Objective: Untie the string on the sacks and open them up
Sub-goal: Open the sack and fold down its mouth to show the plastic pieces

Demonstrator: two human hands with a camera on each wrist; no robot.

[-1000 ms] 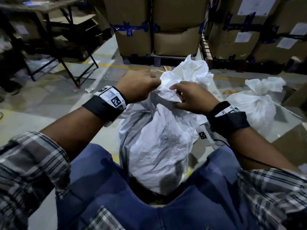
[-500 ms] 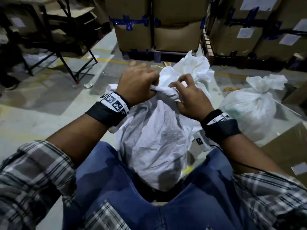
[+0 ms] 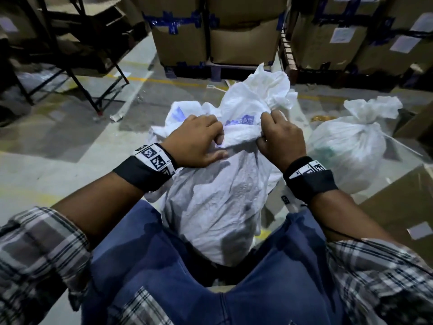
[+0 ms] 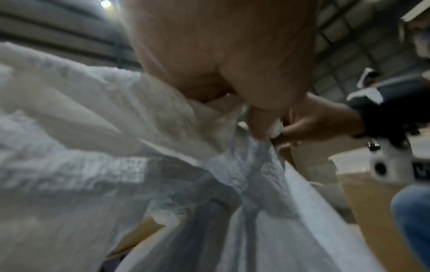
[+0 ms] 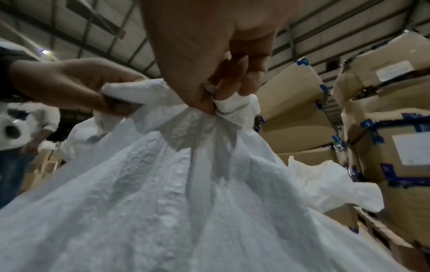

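Two hands grip the gathered neck of a white woven sack [image 3: 218, 207] that stands upright between the person's knees: the left hand [image 3: 194, 143] bunches the cloth on the left of the neck with curled fingers, the right hand [image 3: 280, 139] pinches it on the right, and a short taut fold runs between them. Only the head view shows the sack's whole rounded, crinkled body, the blue print near its top, and the loose ruffled mouth [image 3: 264, 90] rising on the far side of the hands. It alone also shows a second sack [image 3: 346, 146], tied shut at the neck, on the floor to the right, and stacked cardboard boxes [image 3: 243, 41] with blue tape at the far side. The right wrist view shows what the head view hides: the right fingertips [image 5: 229, 92] curled tight round a small wad of cloth, with pleats fanning downward from that pinch. The left wrist view is blurred; it shows the coarse weave close up and cloth bunched beneath the palm. No string can be made out in any view.
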